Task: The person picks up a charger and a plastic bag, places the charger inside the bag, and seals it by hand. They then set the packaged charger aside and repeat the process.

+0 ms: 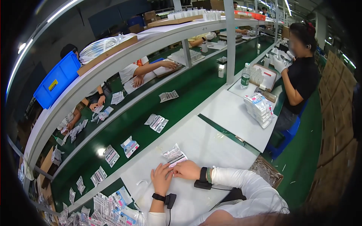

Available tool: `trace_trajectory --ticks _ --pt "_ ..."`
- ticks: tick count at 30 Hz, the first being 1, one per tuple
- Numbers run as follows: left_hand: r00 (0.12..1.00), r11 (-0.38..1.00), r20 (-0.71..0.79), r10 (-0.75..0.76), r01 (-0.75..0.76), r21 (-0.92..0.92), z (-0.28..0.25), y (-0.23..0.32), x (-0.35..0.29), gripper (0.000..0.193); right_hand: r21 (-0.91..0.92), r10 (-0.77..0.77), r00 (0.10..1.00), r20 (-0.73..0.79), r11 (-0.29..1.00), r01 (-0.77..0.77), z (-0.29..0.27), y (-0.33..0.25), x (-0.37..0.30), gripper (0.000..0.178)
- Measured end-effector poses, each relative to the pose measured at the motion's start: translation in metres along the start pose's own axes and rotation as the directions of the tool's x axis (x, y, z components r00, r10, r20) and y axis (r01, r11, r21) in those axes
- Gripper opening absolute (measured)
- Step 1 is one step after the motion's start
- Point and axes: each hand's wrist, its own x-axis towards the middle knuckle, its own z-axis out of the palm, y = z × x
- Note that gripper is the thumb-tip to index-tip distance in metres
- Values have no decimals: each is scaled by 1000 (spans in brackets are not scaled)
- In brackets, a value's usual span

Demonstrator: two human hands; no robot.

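A white printed plastic packet (pixel 174 154) with a pink band along its near end lies on the white worktable (pixel 151 190) in front of me. My right hand (pixel 187 170) is at this near end, its fingers curled and pinching the edge. Beside it, my left hand (pixel 162 180) has its fingers stretched out, with the fingertips by the same end of the packet. Both hands meet closely there, so the exact contact of the fingertips is partly hidden. Each wrist wears a black strap with a small dark device.
Several similar packets (pixel 156 123) lie along the green conveyor belt (pixel 188 94). More are heaped (pixel 113 207) at the lower left. Right of me are stacked packets (pixel 259 109), a water bottle (pixel 245 76) and a gloved co-worker (pixel 301 71). Other workers' hands (pixel 100 103) show across the belt.
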Motion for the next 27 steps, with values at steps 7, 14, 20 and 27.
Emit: trace_trajectory --ticks 7,14,20,27 --pt "1000 1000 28 -9 10 -13 0 4 3 21 -26 47 996 -77 998 -50 -18 0 -14 17" --pt "1000 1000 18 6 -6 -5 1 6 3 22 537 718 409 -563 694 -479 -137 41 -187 14" --pt "1000 1000 2 0 0 -8 6 3 11 21 502 615 -84 -784 548 -669 -100 127 -398 20" --pt "999 999 -1 36 -36 -33 9 5 17 21 4 893 -207 -399 -224 -975 111 192 -540 31"
